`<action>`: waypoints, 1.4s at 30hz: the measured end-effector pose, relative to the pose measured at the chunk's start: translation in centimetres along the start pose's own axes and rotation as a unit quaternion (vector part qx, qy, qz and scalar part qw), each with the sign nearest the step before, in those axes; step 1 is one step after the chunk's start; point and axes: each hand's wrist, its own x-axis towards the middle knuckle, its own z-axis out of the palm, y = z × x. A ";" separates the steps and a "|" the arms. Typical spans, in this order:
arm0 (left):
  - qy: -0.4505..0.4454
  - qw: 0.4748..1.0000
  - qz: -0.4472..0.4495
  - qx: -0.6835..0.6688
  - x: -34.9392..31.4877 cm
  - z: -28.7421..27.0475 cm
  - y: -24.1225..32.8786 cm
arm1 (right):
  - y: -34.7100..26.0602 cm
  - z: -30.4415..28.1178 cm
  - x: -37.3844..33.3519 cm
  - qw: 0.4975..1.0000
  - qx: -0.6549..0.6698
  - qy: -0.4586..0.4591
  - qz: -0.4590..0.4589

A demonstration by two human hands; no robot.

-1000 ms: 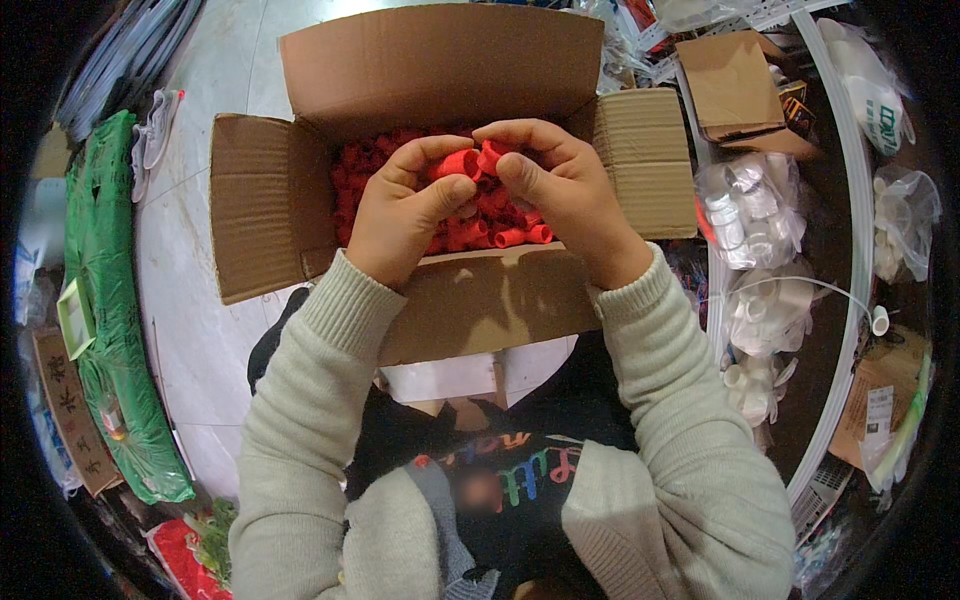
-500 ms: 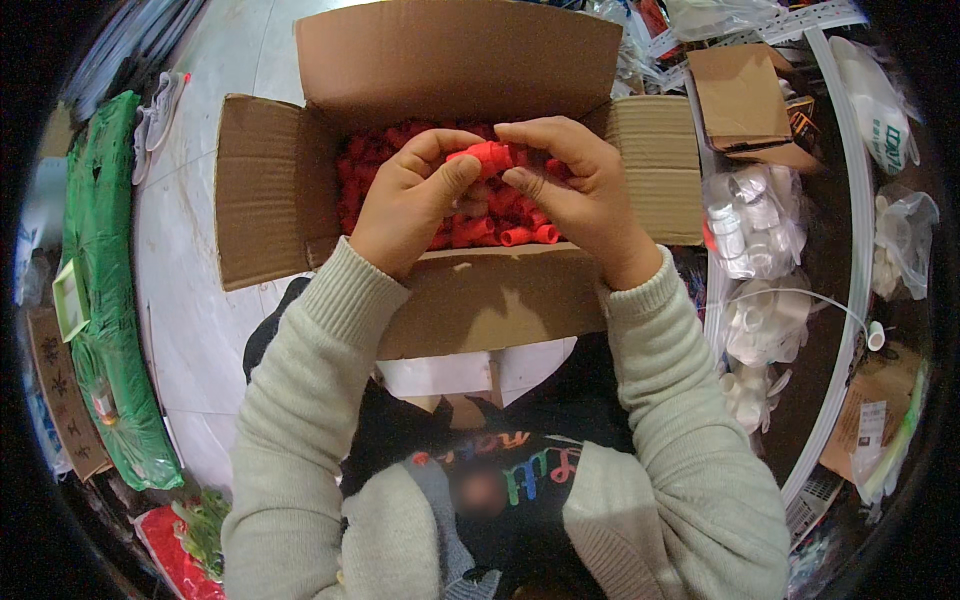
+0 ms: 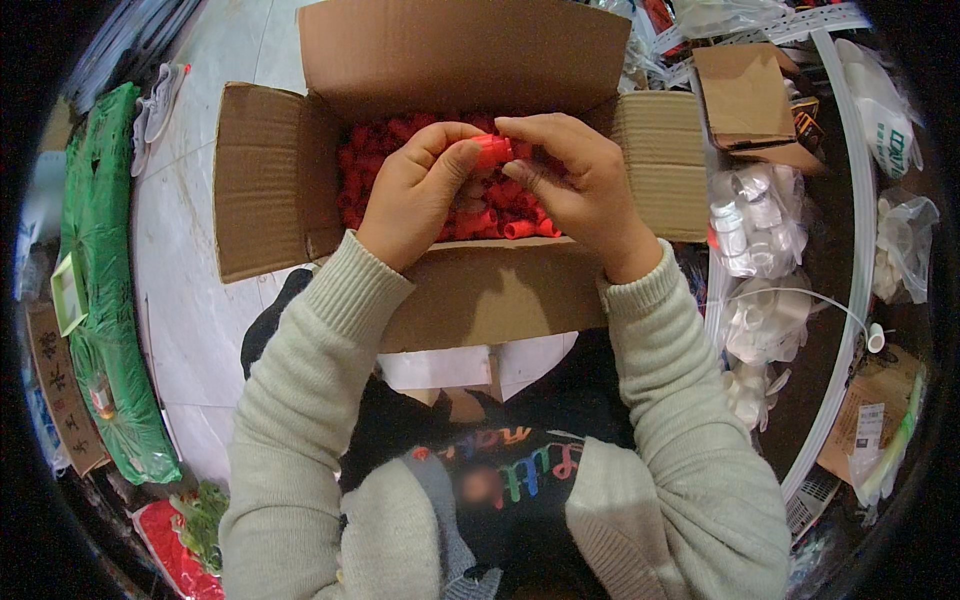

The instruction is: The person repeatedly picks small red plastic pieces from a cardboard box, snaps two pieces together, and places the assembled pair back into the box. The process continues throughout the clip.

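An open cardboard box (image 3: 500, 293) in front of me holds many short red plastic fittings (image 3: 520, 229), tubular in shape. Above them, my left hand (image 3: 418, 195) pinches one red plastic fitting (image 3: 491, 151) between thumb and fingers. My right hand (image 3: 580, 185) is curled around the right end of this same fitting, its index finger over the top and its thumb below. The remaining fingers of both hands are partly hidden behind the fitting and the palms.
The box's side flaps (image 3: 660, 165) fold outward. At right lie clear bags of white plastic parts (image 3: 757, 222), a smaller carton (image 3: 742, 95) and a long white rail (image 3: 850, 240). A long green wrapped bundle (image 3: 105, 300) lies on the pale tiled floor at left.
The fitting is turned slightly between my hands, with the left thumb now farther over it. The whole view has shifted a little; the grip otherwise looks much the same.
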 end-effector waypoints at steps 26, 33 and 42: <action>0.006 0.995 0.011 -0.097 0.0 -0.3 0.8 | -0.3 0.5 -0.7 0.993 0.097 -0.010 0.064; -0.007 0.993 -0.005 -0.121 0.1 -0.2 1.0 | -0.1 -0.1 -0.6 0.992 0.106 -0.005 0.070; 0.007 0.992 -0.023 -0.123 -0.4 0.3 1.3 | -0.1 -0.2 -0.4 0.975 0.143 -0.054 0.163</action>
